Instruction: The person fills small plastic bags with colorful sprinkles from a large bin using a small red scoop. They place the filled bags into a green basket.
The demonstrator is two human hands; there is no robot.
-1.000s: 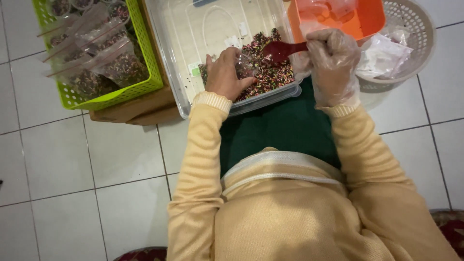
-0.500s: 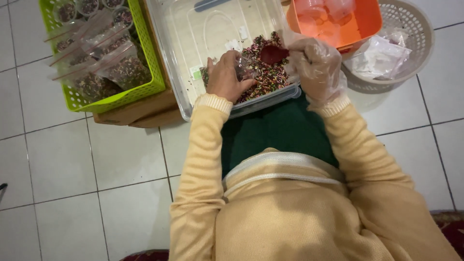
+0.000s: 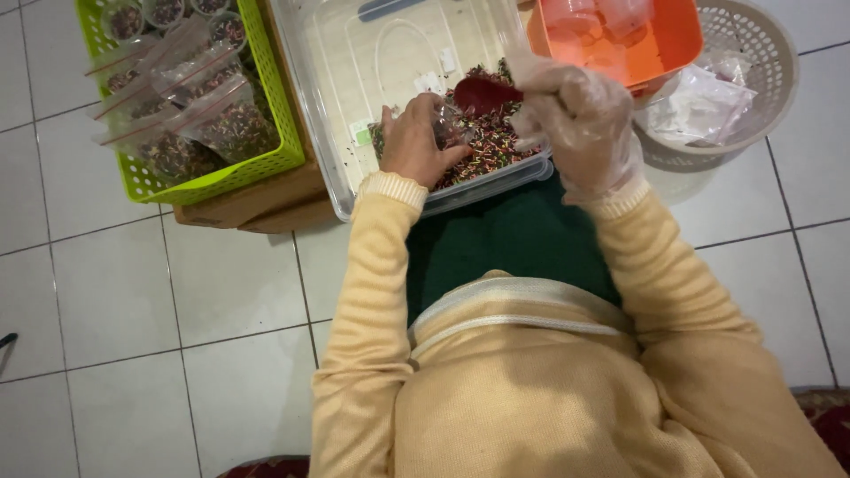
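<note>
White tiles; gloved right hand point(image 3: 577, 115) gripping red scoop point(image 3: 481, 94), left hand point(image 3: 414, 142) seemingly pinching small bag point(image 3: 449, 128).

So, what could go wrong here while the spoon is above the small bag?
1. The left hand holds the small bag with a narrow mouth; the loaded red spoon in the gloved right hand may miss it, and sprinkles would fall back into the clear tub.
2. The loose glove could possibly slip on the spoon handle.
3. The tub's near edge hangs past its support, toward the lap, so pressing down may tip it.
</note>
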